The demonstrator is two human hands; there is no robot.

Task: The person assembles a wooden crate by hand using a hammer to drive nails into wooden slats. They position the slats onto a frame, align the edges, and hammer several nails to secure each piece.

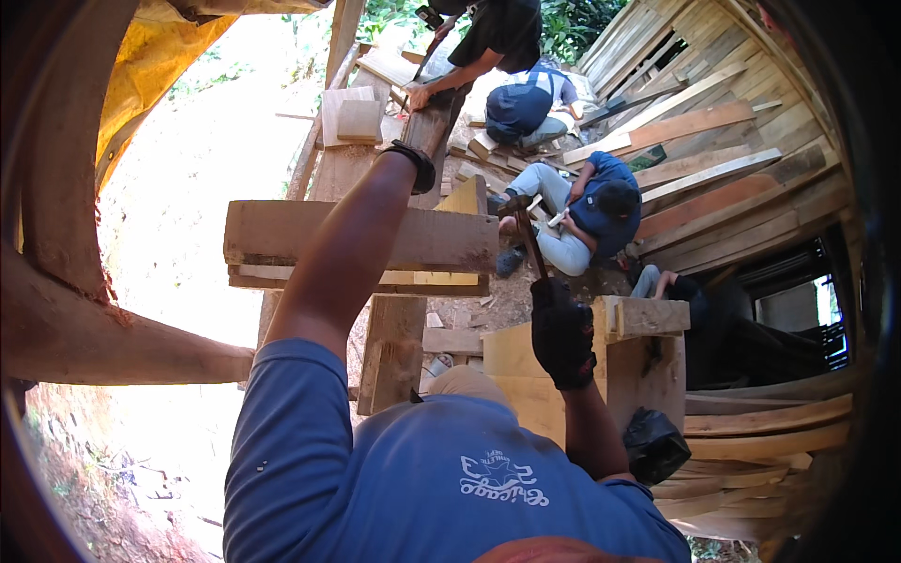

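My left arm reaches up and away from me, with a black band on the wrist. My left hand is mostly hidden where it meets a dark upright plank. Below it lies a wide horizontal board on a wooden frame. My right hand, in a black glove, is shut on the thin dark handle of a hammer-like tool, whose head points up and away. That hand hovers beside a pale wooden block on a post.
A person in a black shirt stands at the top, one hand on the same upright plank. Two people in blue crouch on the ground beyond. Stacked planks fill the right. A yellow tarp hangs upper left, and a black bag sits lower right.
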